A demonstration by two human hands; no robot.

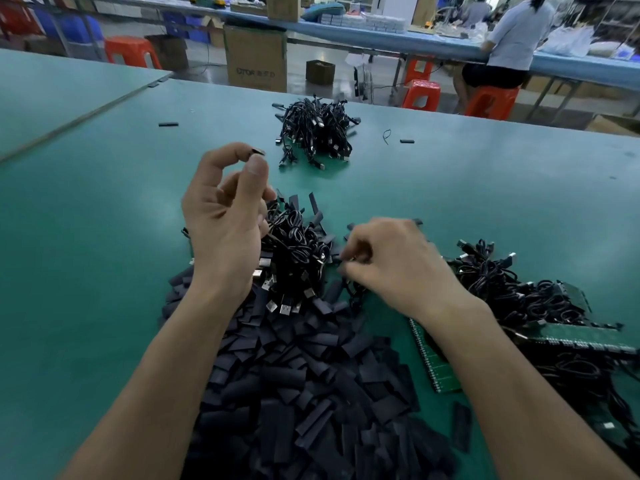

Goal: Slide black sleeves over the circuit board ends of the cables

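Note:
My left hand [228, 209] is raised above the green table [104, 237] and pinches a small black sleeve [257, 152] between thumb and forefinger. My right hand [391, 265] is lower, with its fingers curled into a bundle of black USB cables [298, 254] between the two hands; what it pinches there is hidden. A big heap of loose black sleeves [311, 382] lies in front of me. More cables with green circuit board strips [540, 306] lie to the right.
A second pile of cables [317, 133] lies farther back on the table. Single stray sleeves [168, 124] [407, 141] lie near it. Beyond the table edge stand orange stools [420, 95], cardboard boxes [256, 57] and a seated person [512, 46] at another bench.

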